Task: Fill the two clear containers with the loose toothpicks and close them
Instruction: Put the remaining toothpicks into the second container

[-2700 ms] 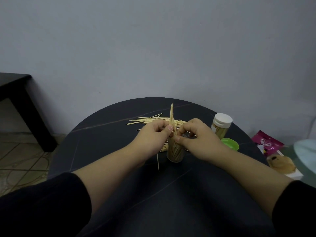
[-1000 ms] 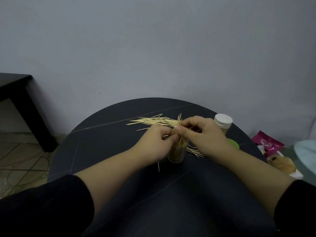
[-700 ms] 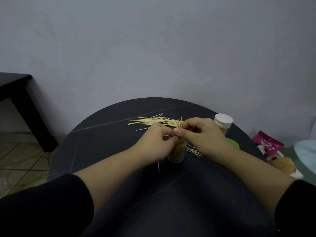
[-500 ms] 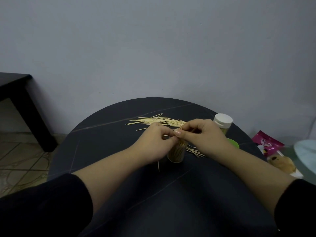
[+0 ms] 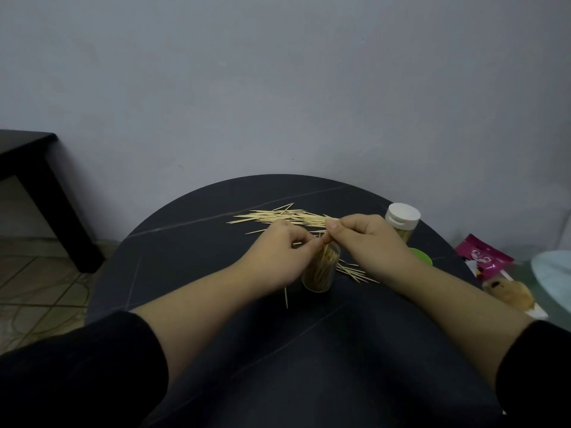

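An open clear container, partly filled with toothpicks, stands upright in the middle of the round black table. My left hand curls against its left side at the rim. My right hand is just above the rim on the right, its fingertips pinching toothpicks that reach down into the container. A pile of loose toothpicks lies behind the hands, and a few more lie to the right of the container. A second container with a white cap stands at the right. A green lid lies beside it.
One single toothpick lies in front of the open container. A pink packet and a wrapped snack lie off the table's right edge. A black side table stands at the far left. The wall is close behind.
The bunch that stood tall above the container has sunk into it. My right hand has followed it down to the rim. My left hand has stayed at the container's side.
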